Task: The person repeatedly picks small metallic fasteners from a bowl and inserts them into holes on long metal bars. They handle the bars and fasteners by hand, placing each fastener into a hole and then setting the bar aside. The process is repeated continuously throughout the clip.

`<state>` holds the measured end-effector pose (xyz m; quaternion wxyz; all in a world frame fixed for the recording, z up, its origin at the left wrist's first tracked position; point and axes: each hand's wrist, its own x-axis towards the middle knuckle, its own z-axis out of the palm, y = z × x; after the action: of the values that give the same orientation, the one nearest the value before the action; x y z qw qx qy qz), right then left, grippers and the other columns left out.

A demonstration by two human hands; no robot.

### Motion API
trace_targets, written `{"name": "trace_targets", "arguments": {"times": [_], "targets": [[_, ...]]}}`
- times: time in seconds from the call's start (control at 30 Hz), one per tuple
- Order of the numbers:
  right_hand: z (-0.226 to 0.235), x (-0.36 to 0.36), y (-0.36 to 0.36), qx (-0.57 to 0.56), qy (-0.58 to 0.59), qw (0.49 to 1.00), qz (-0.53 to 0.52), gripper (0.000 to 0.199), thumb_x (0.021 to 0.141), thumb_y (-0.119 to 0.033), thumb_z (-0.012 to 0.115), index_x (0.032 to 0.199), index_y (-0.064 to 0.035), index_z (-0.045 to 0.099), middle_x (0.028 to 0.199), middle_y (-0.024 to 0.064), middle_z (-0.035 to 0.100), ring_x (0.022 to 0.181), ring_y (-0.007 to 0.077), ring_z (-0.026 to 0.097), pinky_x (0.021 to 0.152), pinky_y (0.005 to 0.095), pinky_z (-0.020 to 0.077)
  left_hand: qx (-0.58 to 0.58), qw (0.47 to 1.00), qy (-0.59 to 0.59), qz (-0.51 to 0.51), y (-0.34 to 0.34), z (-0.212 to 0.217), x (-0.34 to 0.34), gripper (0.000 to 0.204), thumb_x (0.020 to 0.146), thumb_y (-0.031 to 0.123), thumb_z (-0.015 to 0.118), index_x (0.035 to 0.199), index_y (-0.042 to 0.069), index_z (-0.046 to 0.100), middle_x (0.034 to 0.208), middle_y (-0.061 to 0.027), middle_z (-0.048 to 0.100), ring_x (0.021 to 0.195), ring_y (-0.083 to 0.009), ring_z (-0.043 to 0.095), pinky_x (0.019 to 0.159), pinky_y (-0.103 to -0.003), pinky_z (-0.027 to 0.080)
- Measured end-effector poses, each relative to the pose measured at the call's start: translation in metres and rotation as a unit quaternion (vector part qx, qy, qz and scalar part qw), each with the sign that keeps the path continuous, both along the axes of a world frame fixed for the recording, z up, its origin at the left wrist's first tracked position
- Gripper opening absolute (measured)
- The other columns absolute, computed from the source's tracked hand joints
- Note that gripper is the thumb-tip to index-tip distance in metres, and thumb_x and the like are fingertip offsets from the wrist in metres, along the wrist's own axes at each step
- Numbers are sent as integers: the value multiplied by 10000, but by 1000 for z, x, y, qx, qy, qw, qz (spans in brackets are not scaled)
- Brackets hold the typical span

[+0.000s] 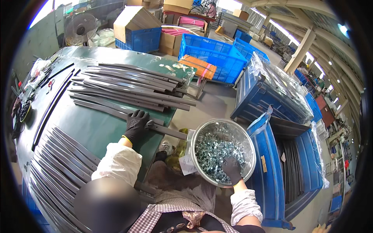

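Note:
My left hand (136, 125), in a black glove, is closed on a long dark grey metal strip (169, 131) near the right edge of the green table (110, 130). One end of that strip sticks out past the edge. My right hand (232, 169), also gloved in black, reaches into a round bowl (252, 149) of small shiny metal clips (217, 145). Its fingertips are down among the clips, so I cannot see what they hold. Beyond my left hand lies a pile of similar strips (132, 85).
More grey strips (62, 167) lie in a row at the table's near left. Right of the bowl stands an open blue bin (268, 178) with dark strips inside. Blue crates (211, 54) and an orange-brown bundle (199, 66) are beyond the table. A fan (81, 30) stands far left.

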<state>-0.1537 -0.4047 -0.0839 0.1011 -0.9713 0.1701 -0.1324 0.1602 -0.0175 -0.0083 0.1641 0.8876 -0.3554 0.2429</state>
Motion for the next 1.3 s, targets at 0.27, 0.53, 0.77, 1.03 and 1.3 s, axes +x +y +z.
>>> {"name": "trace_targets", "arguments": {"times": [0.27,0.53,0.77,1.03,1.3], "targets": [[41,-5,22,269,-113,956,-15,277,911,-269,698,842,-8,633,697,124,644,605,245,607,616,382,482,-5,1000,-24,5,8,-23,-68,379,778,351,640,1070,112,608,1064,-130,594,1126,-374,540,961,-555,376],[74,-49,97,496,-133,856,-59,292,977,-184,650,731,-74,540,640,-76,409,615,37,374,545,269,327,58,960,138,-236,21,-21,-107,382,680,252,762,1022,123,653,1112,-112,615,1113,-355,566,957,-481,459],[76,-85,126,630,-14,771,-88,115,996,-75,574,1048,-2,645,819,22,651,618,81,527,580,252,452,140,950,51,-275,20,-12,-112,427,746,283,773,1128,116,681,1058,-66,659,1058,-306,612,879,-442,512],[47,-93,140,569,-120,802,137,235,960,-70,665,1156,56,636,1008,87,680,827,146,643,748,284,547,135,951,47,-274,28,-12,-113,422,764,266,751,1149,116,661,1088,-69,642,1056,-301,607,887,-440,508],[53,-80,182,571,-60,799,179,220,910,-17,649,1120,48,672,840,62,701,698,96,598,704,262,530,145,958,68,-238,40,12,-137,395,779,314,745,1101,104,654,1070,-77,634,1010,-299,601,871,-435,465]]}}
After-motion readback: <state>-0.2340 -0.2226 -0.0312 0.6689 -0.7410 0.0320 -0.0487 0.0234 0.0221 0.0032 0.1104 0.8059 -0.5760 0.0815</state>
